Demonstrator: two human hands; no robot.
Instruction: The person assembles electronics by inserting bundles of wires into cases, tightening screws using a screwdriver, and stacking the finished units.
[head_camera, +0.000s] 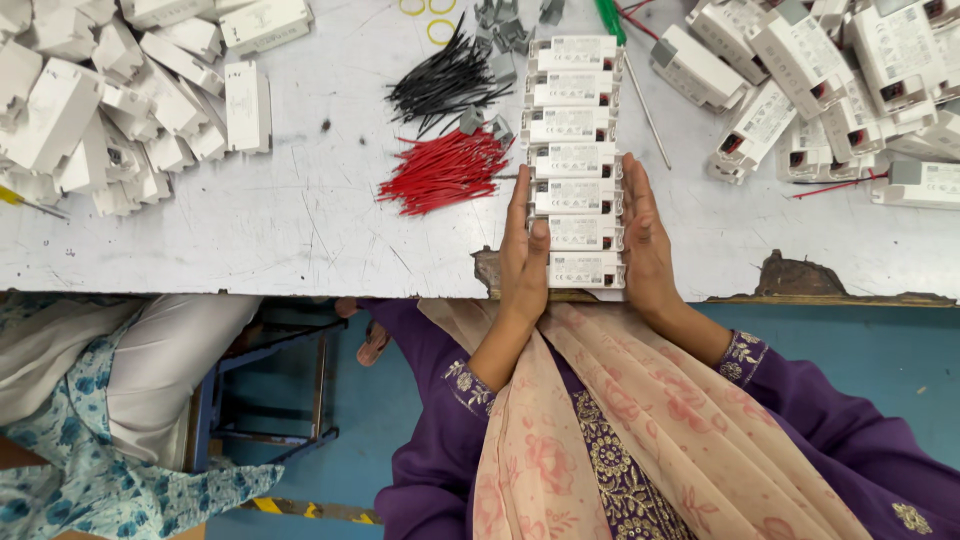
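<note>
Item: column of white boxes (574, 160), laid side by side from the table's near edge toward its far edge. Pressed square between left hand (524, 252) and right hand (645, 240); fingers flat, extended, nothing gripped. Step judged: alignment. Even pressure from both sides is called for next.

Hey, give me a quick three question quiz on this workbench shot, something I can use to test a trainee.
1. True or false: both hands press flat against the sides of the row of white boxes.
2. Which wire bundle lies nearer the left hand: A, the red wires, or B, the black wires?
3. What do the palms of the left hand and right hand face?

Key
1. True.
2. A.
3. Each other, with the boxes between them.
</note>
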